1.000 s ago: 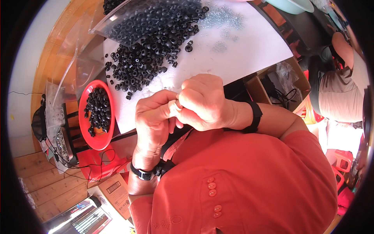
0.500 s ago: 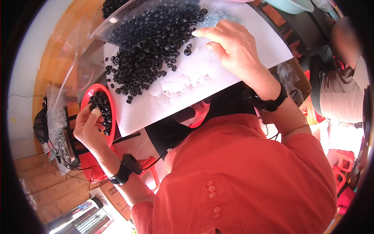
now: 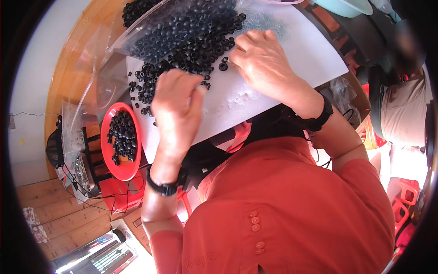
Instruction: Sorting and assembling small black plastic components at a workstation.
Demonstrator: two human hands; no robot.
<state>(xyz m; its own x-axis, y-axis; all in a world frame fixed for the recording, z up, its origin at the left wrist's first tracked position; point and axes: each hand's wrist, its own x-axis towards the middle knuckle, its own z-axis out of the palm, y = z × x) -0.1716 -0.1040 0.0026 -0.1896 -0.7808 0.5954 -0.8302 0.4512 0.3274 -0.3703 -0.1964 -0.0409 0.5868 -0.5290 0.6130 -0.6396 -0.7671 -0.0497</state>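
Observation:
A large heap of small black ring-shaped parts lies on the white board. My left hand is over the heap's near side, its fingers bent and thumb drawn in toward the index finger. Black parts show right beside those fingertips; what sits between them is hidden. To the right of the heap, my right hand rests low over the board with fingers curled under, tips out of sight. Two loose black parts lie just left of it. Behind that hand is a scatter of tiny clear pieces.
A red basin holding more black parts stands left of the board. A clear plastic sheet slants over the far part of the heap. A pale green bowl is at the far right, and another person is at the right.
My left hand has left the red basin and moved right, over the heap's near side. My right hand's outstretched fingers have curled down, close to where they were.

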